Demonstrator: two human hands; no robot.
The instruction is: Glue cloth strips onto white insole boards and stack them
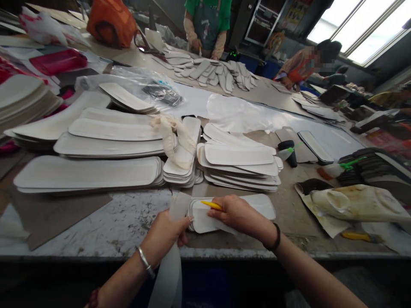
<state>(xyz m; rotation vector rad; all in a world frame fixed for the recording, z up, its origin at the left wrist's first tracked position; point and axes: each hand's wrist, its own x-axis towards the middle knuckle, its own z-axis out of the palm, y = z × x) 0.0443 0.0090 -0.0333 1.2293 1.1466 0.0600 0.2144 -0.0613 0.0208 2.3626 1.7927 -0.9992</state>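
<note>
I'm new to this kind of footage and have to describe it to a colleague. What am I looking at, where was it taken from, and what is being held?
There is no machine here: a person is working bare-handed. The single picture comes from a camera worn on that person's head, looking forward and down, so the forearms reach in from the bottom. The left hand grips a pale strip that hangs past the front edge of the worktable. The right hand holds a slim yellow tool, its tip pointing left, over a small stack of white pieces. Exactly what tool it is, I can't tell. Beyond the hands stand larger stacks of similar pieces. Farther back, a person in a green top stands at a heap of pale pieces.
</note>
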